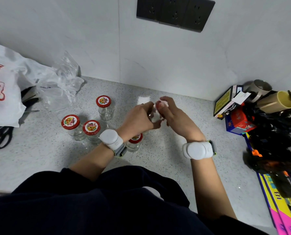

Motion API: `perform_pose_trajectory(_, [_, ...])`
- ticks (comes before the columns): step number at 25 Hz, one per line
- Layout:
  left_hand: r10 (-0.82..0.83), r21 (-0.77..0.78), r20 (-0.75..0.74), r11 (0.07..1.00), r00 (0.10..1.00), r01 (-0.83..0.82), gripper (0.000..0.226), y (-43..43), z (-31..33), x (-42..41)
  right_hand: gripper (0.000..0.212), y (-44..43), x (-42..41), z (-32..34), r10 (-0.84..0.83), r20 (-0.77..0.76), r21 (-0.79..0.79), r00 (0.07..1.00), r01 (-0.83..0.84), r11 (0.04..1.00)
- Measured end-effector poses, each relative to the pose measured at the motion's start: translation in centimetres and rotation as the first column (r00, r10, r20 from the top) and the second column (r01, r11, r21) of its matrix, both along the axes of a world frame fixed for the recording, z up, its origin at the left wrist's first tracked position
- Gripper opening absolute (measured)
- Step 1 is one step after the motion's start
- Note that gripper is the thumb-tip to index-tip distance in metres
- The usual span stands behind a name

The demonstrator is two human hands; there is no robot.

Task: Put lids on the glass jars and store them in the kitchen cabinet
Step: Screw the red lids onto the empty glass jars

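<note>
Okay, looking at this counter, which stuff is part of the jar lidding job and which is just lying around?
Job in hand: jar gripped by the left hand; red lid under the right hand; four capped jars.

Lying about: scissors, white printed bag, clear plastic bag, boxes, cups.

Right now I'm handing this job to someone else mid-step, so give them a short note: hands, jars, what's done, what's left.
Left hand grips a glass jar; right hand holds its red lid at the mouth, seating unclear.
Four lidded jars stand on the counter, one partly behind the left wrist.
Done: four lidded.
Left: close this one, store all five; no cabinet in view.
</note>
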State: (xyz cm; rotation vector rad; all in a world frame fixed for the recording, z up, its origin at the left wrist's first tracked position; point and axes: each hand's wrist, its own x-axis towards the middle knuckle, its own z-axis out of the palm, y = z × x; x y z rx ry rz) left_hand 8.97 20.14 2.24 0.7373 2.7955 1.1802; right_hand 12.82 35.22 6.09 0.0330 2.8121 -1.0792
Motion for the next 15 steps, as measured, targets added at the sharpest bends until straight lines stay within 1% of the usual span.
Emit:
perform_pose_trajectory(1, [-0.003,0.037,0.045,0.999,0.999,0.001,0.039,-0.1,-0.1,-0.1,0.053,0.5,0.0,0.1,0.041,-0.035,-0.097,0.999,-0.044,0.994])
perform_pose_trajectory(2, [-0.015,0.063,0.08,0.998,0.997,0.01,0.039,-0.1,0.0,-0.2,0.048,0.9,0.1,0.1,0.075,-0.101,-0.155,0.992,-0.09,0.984])
perform_pose_trajectory(3, [-0.036,0.075,0.107,0.997,0.994,0.028,0.039,-0.1,-0.1,-0.3,0.042,1.0,0.0,-0.1,0.094,-0.174,-0.154,0.98,-0.122,0.981])
perform_pose_trajectory(4, [-0.064,0.091,0.124,0.994,0.99,0.053,0.039,0.0,0.0,-0.2,0.037,1.0,-0.1,-0.3,0.09,-0.241,-0.092,0.966,-0.116,0.989])
perform_pose_trajectory(5, [-0.088,0.11,0.129,0.991,0.988,0.074,0.039,0.1,0.1,-0.1,0.036,0.8,-0.3,-0.4,0.067,-0.298,0.013,0.952,-0.066,0.998])
perform_pose_trajectory(7, [-0.1,0.121,0.095,0.989,0.99,0.088,0.04,0.4,0.1,0.2,0.044,0.1,-0.4,-0.7,-0.008,-0.386,0.207,0.922,0.095,0.974])
perform_pose_trajectory(8, [-0.087,0.096,0.054,0.992,0.995,0.082,0.04,0.5,0.0,0.3,0.048,-0.5,-0.4,-0.9,-0.062,-0.405,0.244,0.912,0.173,0.954])
perform_pose_trajectory(9, [-0.057,0.041,-0.028,0.997,0.998,0.058,0.04,0.6,-0.2,0.2,0.051,-1.1,-0.5,-1.2,-0.133,-0.394,0.25,0.91,0.245,0.937])
perform_pose_trajectory(10, [-0.018,-0.048,-0.151,0.999,0.988,0.011,0.04,0.7,-0.5,0.0,0.053,-1.7,-0.7,-1.4,-0.221,-0.35,0.232,0.91,0.312,0.921])
perform_pose_trajectory(11, [0.013,-0.137,-0.275,0.989,0.961,-0.052,0.042,0.7,-0.7,-0.1,0.057,-2.3,-0.8,-1.6,-0.304,-0.288,0.211,0.908,0.37,0.905])
perform_pose_trajectory(12, [0.032,-0.18,-0.345,0.979,0.938,-0.099,0.045,0.6,-0.7,-0.1,0.06,-2.5,-1.0,-1.6,-0.346,-0.24,0.214,0.907,0.397,0.893])
perform_pose_trajectory(13, [0.044,-0.185,-0.357,0.976,0.933,-0.117,0.047,0.6,-0.7,-0.2,0.062,-2.3,-1.2,-1.6,-0.33,-0.21,0.235,0.92,0.375,0.897])
perform_pose_trajectory(14, [0.047,-0.169,-0.328,0.98,0.944,-0.108,0.047,0.5,-0.6,-0.3,0.062,-1.8,-1.3,-1.5,-0.275,-0.171,0.238,0.946,0.31,0.92])
perform_pose_trajectory(15, [0.05,-0.127,-0.265,0.988,0.963,-0.086,0.046,0.3,-0.4,-0.3,0.058,-1.3,-1.1,-1.3,-0.199,-0.12,0.196,0.973,0.22,0.956])
